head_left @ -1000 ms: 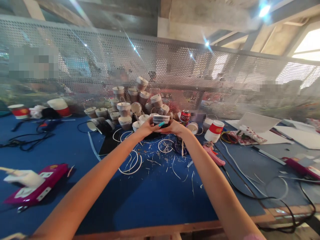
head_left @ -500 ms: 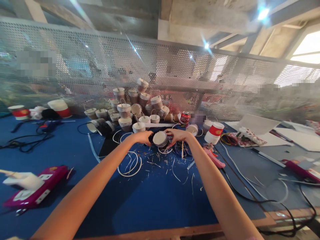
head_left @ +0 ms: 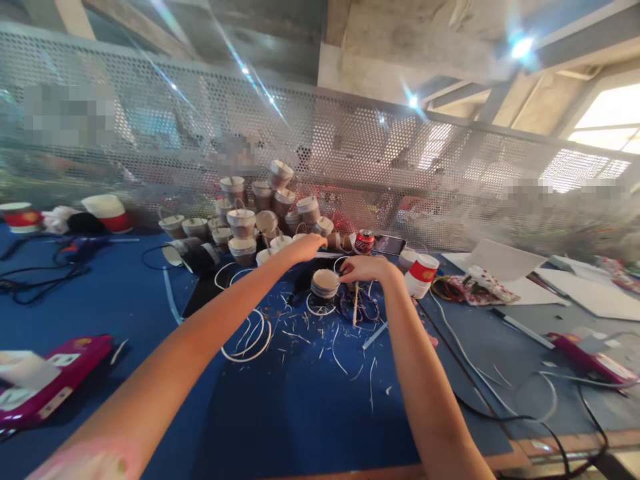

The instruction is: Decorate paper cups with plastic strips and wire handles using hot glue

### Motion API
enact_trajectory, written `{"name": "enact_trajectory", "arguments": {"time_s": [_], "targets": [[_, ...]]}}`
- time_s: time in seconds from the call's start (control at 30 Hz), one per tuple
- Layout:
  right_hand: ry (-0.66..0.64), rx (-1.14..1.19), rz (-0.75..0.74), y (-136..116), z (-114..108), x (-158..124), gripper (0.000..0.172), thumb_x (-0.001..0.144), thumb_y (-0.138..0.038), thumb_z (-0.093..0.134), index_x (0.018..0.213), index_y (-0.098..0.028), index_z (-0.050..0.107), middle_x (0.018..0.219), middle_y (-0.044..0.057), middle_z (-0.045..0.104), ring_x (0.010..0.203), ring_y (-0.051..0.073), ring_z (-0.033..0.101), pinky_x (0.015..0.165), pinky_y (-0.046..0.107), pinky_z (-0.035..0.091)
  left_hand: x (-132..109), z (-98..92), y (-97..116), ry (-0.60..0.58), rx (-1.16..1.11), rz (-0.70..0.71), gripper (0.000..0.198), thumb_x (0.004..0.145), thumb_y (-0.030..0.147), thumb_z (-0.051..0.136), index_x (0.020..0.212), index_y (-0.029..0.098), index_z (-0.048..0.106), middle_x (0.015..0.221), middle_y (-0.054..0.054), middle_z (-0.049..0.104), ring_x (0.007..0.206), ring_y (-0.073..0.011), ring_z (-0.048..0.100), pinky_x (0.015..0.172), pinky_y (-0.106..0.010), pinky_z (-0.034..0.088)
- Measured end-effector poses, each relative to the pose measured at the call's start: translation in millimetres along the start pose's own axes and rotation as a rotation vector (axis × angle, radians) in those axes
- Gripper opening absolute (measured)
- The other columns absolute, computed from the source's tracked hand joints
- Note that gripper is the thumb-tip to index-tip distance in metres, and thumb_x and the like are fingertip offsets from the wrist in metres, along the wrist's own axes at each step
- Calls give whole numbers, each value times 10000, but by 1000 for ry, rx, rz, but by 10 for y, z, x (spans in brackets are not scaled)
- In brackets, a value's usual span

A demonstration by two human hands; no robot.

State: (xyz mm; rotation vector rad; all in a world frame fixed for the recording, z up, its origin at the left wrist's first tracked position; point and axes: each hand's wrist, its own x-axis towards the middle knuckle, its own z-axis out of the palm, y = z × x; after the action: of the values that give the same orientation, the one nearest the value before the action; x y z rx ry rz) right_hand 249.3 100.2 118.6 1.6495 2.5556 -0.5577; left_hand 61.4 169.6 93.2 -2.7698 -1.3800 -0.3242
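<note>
A small round bucket [head_left: 325, 285] with a pale top and greyish wall stands in the middle of the blue table, among white scraps. My right hand [head_left: 367, 268] reaches it from the right, its bent fingers gripping the rim side. My left hand [head_left: 309, 247] stretches further back, past the bucket, close to a brown roll [head_left: 341, 241] and the front of a pile of similar small buckets [head_left: 241, 223]. Its fingertips are mostly hidden, so I cannot make out whether it touches anything. Below my right hand lies a dark tangle of cord [head_left: 367, 308] with a thin stick [head_left: 355, 307].
Behind the roll stand a red drink can [head_left: 363, 242] and a phone [head_left: 390, 245]. A white-and-red paper cup [head_left: 421, 275] is on the right. White cord loops [head_left: 247, 357] lie left of centre. Purple power strips [head_left: 75, 373] sit at both sides. A perforated metal screen [head_left: 350, 147] rises behind.
My left hand has let go of the small bucket and moved back and right, toward the brown roll. My right hand stays at the bucket. The view has shifted slightly.
</note>
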Motion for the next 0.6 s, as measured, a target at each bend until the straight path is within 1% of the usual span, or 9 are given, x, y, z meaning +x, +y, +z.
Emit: {"name": "enact_trajectory", "arguments": {"time_s": [0.07, 0.13, 0.17, 0.23, 0.3, 0.33, 0.4, 0.5, 0.6], "targets": [[-71, -11, -47, -99, 34, 35, 395, 747, -363, 630, 1075, -143, 611, 991, 75, 672, 851, 186, 629, 691, 233, 480, 313, 62, 61, -104, 33, 32, 349, 710, 0, 493, 980, 171, 634, 1043, -52, 660, 957, -176, 593, 826, -226, 407], [-85, -35, -23, -126, 53, 52, 375, 741, -392, 628, 1024, -146, 634, 914, 65, 687, 784, 182, 637, 633, 230, 474, 564, 156, 92, -196, 73, 41, 261, 738, 49, 545, 955, 164, 633, 1011, -49, 661, 958, -185, 588, 829, -249, 420], [-53, -52, 9, -119, 56, 54, 361, 744, -390, 626, 1002, -139, 641, 908, 71, 687, 789, 189, 637, 633, 231, 470, 661, 209, 95, -234, 91, 43, 239, 768, 89, 554, 985, 166, 618, 1042, -52, 642, 981, -187, 576, 844, -276, 428], [71, -82, 83, -87, 53, 57, 345, 783, -340, 590, 1036, -108, 623, 1014, 115, 662, 908, 213, 617, 700, 233, 459, 801, 314, 78, -312, 126, 27, 267, 835, 238, 538, 1085, 146, 555, 1106, -81, 581, 976, -195, 566, 826, -377, 470], [172, -95, 129, -49, 47, 64, 369, 833, -276, 524, 1140, -74, 558, 1184, 162, 577, 1066, 227, 548, 783, 230, 434, 887, 397, 32, -374, 150, -10, 329, 855, 312, 512, 1141, 151, 514, 1140, -91, 544, 972, -199, 561, 806, -406, 486], [178, -93, 143, -32, 44, 71, 379, 844, -264, 506, 1169, -71, 534, 1218, 169, 553, 1094, 226, 531, 794, 227, 430, 914, 427, 2, -403, 155, -31, 340, 856, 323, 509, 1150, 152, 506, 1145, -92, 538, 970, -200, 561, 801, -409, 489], [113, -76, 166, -6, 38, 86, 362, 826, -299, 538, 1115, -84, 575, 1133, 150, 610, 1006, 216, 584, 736, 220, 451, 950, 460, -63, -454, 148, -71, 336, 853, 315, 514, 1146, 151, 510, 1141, -90, 543, 971, -201, 561, 803, -404, 487], [-55, -39, 194, 13, 32, 108, 319, 753, -384, 624, 894, -101, 664, 844, 96, 692, 718, 181, 643, 571, 215, 464, 980, 464, -149, -526, 106, -123, 336, 851, 318, 516, 1142, 150, 514, 1139, -87, 544, 973, -205, 561, 804, -403, 487], [-108, -8, 197, 13, 34, 131, 313, 774, -393, 598, 876, -105, 665, 818, 87, 689, 654, 156, 627, 507, 202, 443, 1009, 450, -184, -606, 24, -156, 341, 848, 330, 518, 1132, 140, 523, 1130, -76, 550, 975, -220, 559, 804, -404, 487]]}}
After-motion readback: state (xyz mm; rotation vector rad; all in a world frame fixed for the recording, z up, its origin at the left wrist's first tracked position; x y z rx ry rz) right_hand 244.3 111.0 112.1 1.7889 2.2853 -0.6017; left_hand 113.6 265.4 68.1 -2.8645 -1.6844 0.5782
